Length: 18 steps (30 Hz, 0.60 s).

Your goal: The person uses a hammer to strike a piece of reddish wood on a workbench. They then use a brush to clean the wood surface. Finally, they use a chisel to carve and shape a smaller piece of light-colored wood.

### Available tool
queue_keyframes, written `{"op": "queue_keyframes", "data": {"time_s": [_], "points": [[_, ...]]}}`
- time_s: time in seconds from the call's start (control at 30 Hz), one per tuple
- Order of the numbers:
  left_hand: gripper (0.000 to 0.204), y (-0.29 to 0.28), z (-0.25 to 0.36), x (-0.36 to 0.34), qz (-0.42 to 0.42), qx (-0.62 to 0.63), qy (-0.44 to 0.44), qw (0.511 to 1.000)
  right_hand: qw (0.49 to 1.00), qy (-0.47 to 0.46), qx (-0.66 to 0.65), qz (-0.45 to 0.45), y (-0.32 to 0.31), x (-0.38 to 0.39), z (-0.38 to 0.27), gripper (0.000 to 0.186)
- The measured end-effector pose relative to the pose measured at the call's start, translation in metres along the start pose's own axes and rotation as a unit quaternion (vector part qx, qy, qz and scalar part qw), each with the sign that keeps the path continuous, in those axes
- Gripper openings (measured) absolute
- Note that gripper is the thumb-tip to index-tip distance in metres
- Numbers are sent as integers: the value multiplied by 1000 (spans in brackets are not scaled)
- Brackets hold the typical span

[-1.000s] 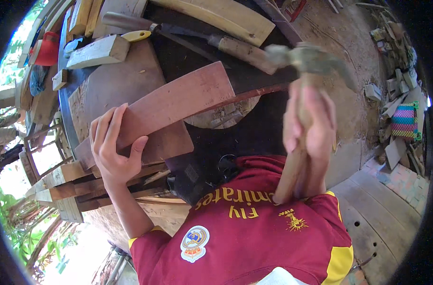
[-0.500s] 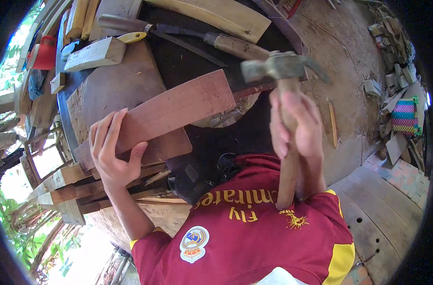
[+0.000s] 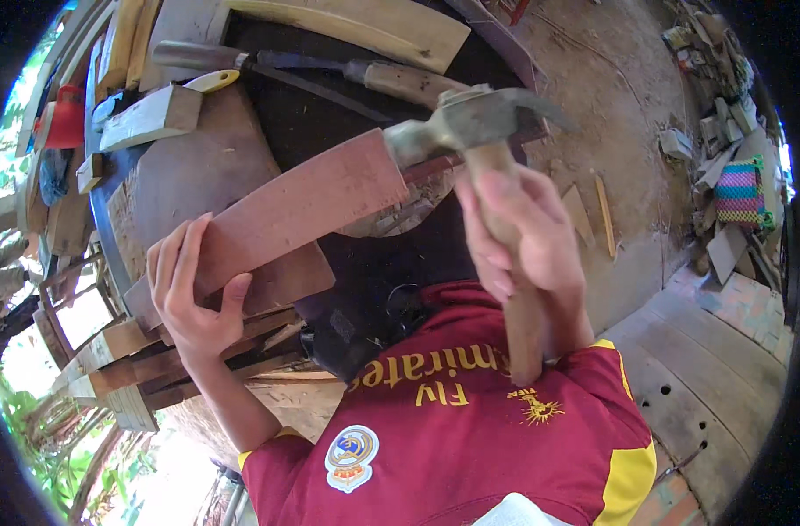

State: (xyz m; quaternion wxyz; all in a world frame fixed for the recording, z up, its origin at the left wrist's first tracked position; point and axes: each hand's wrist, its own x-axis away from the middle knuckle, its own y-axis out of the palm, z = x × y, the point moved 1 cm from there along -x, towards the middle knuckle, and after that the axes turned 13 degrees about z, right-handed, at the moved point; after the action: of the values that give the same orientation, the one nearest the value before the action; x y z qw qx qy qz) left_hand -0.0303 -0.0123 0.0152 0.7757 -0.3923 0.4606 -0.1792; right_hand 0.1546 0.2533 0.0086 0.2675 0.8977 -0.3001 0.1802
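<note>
My left hand (image 3: 194, 298) grips a long, slightly curved reddish wooden board (image 3: 299, 197) near its left end, fingertips over the top edge, over a wider brown board (image 3: 194, 162) on the dark worktop (image 3: 308, 123). In my right hand (image 3: 522, 228) is a claw hammer (image 3: 470, 118) with a wooden handle, held upright along my forearm. The hammer's face is at the board's right end; whether it touches cannot be told. Beyond lie a long metal file (image 3: 330, 92), a wooden-handled tool (image 3: 408, 85) and a pale wooden block (image 3: 150, 118) with a yellow handle (image 3: 211, 81) beside it.
Wood offcuts (image 3: 115, 346) are stacked at the left, near a red plastic container (image 3: 65, 123) and a blue bag (image 3: 54, 175). A curved plank (image 3: 356, 26) lies at the back. On the right are a dirt floor (image 3: 593, 105), scrap piles (image 3: 724, 114), a woven coloured bag (image 3: 737, 188) and planks (image 3: 680, 377).
My right hand has swung the hammer leftward to the end of the board. My left hand keeps its grip. The whole view has shifted slightly.
</note>
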Motion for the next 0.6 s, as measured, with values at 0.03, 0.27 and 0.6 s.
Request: {"op": "queue_keyframes", "data": {"time_s": [0.03, 0.27, 0.6], "points": [[62, -1, 0, 0, 1, -4, 1, 1000, 1000, 1, -18, -2, -3, 1, -3, 33], [62, -2, 2, -3, 6, -7, -1, 1000, 969, -134, -158, 137, -33, -14, -14, 31], [63, -2, -1, -1, 7, -3, -1, 1000, 999, -24, -27, 38, -3, -12, -3, 31]]}}
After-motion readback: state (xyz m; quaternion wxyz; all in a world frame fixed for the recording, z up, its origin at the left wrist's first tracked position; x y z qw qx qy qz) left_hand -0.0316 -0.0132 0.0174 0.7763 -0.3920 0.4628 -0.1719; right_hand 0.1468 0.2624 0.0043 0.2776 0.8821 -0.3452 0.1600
